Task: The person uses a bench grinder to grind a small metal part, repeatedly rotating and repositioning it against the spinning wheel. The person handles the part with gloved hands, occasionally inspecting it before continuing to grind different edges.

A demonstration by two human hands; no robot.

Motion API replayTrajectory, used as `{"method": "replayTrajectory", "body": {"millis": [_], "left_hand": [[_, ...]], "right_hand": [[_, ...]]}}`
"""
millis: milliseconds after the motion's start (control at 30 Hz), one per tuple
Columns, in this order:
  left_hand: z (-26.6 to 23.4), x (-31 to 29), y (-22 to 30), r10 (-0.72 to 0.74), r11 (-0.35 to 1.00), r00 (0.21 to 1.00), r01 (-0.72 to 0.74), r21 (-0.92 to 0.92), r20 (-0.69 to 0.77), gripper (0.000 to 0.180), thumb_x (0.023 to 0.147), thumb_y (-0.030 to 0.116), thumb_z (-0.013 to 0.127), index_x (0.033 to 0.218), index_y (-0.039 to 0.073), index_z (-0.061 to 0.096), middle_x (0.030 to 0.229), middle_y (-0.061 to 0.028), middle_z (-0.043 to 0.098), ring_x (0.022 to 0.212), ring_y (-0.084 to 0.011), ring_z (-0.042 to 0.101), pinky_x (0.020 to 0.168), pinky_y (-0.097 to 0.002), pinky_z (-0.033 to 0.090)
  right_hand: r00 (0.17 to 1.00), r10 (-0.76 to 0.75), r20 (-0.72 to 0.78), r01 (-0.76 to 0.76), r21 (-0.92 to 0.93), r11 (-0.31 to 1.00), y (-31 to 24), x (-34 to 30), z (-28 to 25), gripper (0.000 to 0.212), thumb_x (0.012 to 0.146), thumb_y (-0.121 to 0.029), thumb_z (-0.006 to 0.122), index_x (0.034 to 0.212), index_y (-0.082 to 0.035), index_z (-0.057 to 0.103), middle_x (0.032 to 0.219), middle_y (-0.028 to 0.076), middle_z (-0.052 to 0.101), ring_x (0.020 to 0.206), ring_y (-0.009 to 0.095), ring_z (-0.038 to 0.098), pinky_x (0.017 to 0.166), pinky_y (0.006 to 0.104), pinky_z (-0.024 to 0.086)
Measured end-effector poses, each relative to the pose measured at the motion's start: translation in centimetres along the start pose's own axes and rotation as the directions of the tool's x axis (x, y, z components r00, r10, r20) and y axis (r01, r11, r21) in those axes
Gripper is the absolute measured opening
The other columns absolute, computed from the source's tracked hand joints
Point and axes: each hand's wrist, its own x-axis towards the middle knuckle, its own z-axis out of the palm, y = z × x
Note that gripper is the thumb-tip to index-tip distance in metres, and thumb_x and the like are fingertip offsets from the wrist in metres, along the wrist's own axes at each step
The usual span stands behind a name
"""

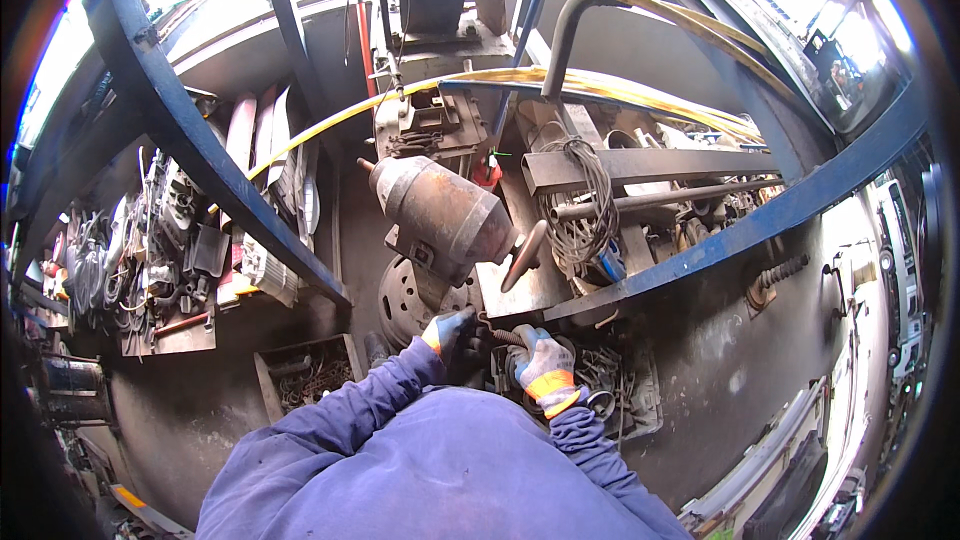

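hooked spring (508, 337) lies roughly left-to-right between my hands, nearer my right hand (541, 358), whose fingers curl round its right end; i cannot tell my left hand's (453, 332) grip.

right hand (538, 358) gripping hooked spring (507, 337), left hand (450, 333) near it, rusty motor (445, 208) ahead

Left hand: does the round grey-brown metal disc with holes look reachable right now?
Probably yes: the gloved left hand is close to the near edge of the disc, nothing obvious between them; the rusty cylindrical motor hides only part. Whether that hand is free is unclear.
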Motion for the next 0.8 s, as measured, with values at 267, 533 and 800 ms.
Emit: {"method": "replayTrajectory", "body": {"millis": [267,533,800], "left_hand": [[0.8,1.8,1.8,0.321,0.788,0.942,-0.210,0.579,-0.096,0.024,0.092,0.024,0.068,0.089,0.001,0.069,0.069,-0.0009,0.062,0.057,-0.0122,0.055,0.052,-0.0297,0.045],[2.0,3.9,3.8,0.444,0.678,0.896,-0.355,0.644,0.026,0.020,0.089,0.020,0.069,0.087,0.000,0.071,0.066,0.0006,0.062,0.058,-0.0095,0.051,0.054,-0.0294,0.041],[-2.2,10.5,4.7,0.598,-0.023,0.651,-0.569,0.822,0.467,0.014,0.088,0.018,0.067,0.093,0.006,0.071,0.068,-0.0043,0.064,0.053,-0.0158,0.059,0.048,-0.0337,0.049]], "right_hand": [[0.997,-0.010,0.081,0.015,-0.062,0.998,0.3,2.1,-0.7,0.025,0.085,-0.030,0.063,0.106,-0.017,0.065,0.087,0.019,0.068,0.081,0.041,0.066,0.069,0.0515,0.052],[0.987,-0.016,0.157,0.020,-0.023,1.000,0.8,6.0,-4.1,0.024,0.088,-0.036,0.063,0.101,-0.016,0.066,0.089,0.018,0.069,0.085,0.041,0.066,0.071,0.0505,0.051],[0.997,-0.040,0.068,0.045,-0.074,0.996,2.3,7.1,-2.2,0.018,0.087,-0.033,0.062,0.099,-0.019,0.066,0.088,0.018,0.069,0.085,0.042,0.066,0.071,0.0520,0.051]]}}
